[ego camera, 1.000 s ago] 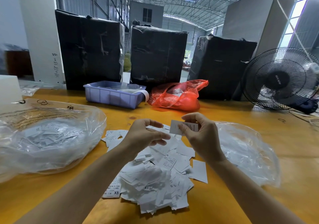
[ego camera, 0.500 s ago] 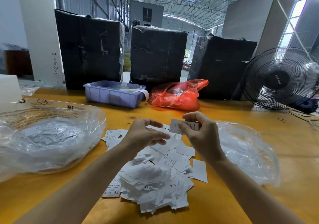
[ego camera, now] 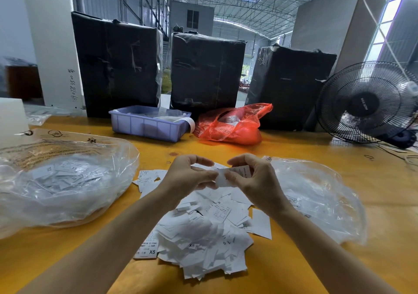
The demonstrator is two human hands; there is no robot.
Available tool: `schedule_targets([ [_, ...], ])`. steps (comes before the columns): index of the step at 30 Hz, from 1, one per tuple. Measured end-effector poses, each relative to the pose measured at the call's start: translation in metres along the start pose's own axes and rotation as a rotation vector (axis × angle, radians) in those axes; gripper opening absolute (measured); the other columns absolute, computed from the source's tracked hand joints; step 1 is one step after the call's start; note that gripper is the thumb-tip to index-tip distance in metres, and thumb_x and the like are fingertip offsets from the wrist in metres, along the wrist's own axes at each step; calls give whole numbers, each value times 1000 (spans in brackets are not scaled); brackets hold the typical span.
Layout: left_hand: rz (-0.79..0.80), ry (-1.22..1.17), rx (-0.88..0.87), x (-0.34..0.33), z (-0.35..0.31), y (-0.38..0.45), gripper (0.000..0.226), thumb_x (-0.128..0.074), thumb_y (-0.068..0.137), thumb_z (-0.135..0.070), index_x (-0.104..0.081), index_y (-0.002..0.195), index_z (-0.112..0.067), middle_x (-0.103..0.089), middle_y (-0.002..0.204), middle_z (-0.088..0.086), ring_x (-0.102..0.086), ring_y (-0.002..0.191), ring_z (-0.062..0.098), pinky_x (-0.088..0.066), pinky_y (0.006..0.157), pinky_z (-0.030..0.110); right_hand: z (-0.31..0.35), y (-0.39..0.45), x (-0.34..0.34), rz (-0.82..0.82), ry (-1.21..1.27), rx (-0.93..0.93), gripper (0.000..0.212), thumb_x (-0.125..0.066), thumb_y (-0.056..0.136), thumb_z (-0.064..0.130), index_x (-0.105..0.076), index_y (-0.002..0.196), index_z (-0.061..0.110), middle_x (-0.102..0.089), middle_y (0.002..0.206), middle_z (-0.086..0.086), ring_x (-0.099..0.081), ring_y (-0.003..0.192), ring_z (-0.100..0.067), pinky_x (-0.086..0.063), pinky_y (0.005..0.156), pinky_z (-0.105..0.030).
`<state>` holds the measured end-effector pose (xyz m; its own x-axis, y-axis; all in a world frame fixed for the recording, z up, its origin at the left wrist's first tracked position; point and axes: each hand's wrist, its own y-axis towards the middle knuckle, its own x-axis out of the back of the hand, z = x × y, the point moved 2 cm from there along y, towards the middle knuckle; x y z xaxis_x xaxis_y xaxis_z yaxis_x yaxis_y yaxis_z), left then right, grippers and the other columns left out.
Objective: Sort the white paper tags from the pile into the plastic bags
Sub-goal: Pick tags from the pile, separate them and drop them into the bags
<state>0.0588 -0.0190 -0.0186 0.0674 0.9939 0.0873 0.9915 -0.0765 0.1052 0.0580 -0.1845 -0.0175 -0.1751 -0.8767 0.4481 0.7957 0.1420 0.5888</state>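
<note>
A tag (ego camera: 226,177) is pinched between both hands above the pile (ego camera: 203,232), likely held up to read its size. The left hand (ego camera: 188,176) and right hand (ego camera: 253,180) each grip one edge. Clear bags left (ego camera: 67,180) and right (ego camera: 316,198) of the pile lie within reach.

We see both hands raised over the pile of white paper tags (ego camera: 203,232) on the yellow table (ego camera: 373,203): the left hand (ego camera: 188,176) and right hand (ego camera: 253,178) pinch 1 tag (ego camera: 222,179) between them. 2 clear plastic bags, left (ego camera: 65,180) and right (ego camera: 316,196), flank the pile.
</note>
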Motion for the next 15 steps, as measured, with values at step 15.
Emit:
schedule_targets([
  [15, -12, -43, -21, -4, 7, 1, 18, -75, 74, 2, -63, 87, -4, -72, 77, 17, -71, 67, 20, -59, 63, 29, 3, -2, -7, 314, 148, -223, 57, -77, 74, 7, -44, 119, 19, -53, 97, -8, -61, 70, -15, -54, 56, -20],
])
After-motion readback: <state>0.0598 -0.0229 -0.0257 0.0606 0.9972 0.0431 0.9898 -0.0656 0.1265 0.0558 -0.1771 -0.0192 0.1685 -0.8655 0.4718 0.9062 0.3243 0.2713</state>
